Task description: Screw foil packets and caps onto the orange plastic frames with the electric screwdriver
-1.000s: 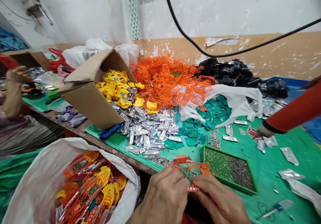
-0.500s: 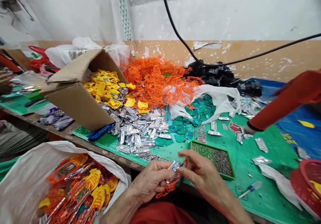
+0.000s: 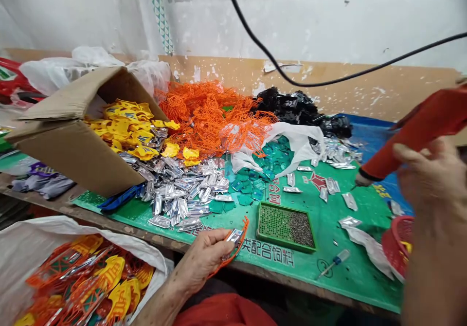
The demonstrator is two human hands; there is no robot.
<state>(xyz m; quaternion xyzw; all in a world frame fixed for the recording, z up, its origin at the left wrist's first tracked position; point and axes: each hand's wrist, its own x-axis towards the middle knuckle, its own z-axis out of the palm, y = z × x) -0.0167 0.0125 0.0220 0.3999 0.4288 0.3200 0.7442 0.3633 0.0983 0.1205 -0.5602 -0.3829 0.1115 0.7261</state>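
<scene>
"Orange lattice (image 3: 241, 244): where is it?"

"Bottom centre of the frame, with a silver piece (image 3: 232, 237), fingers of the left hand (image 3: 205, 255) clamped on both."

"And the right hand (image 3: 434, 175)?"

"It has just left the lattice for the red power tool (image 3: 416, 134), right edge; I cannot tell whether its fingers are closed. Holding now falls to the left alone."

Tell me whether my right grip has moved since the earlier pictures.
Yes: against the green tray, your right grip has moved right and up in view, from the tray's near side to the red tool.
</scene>
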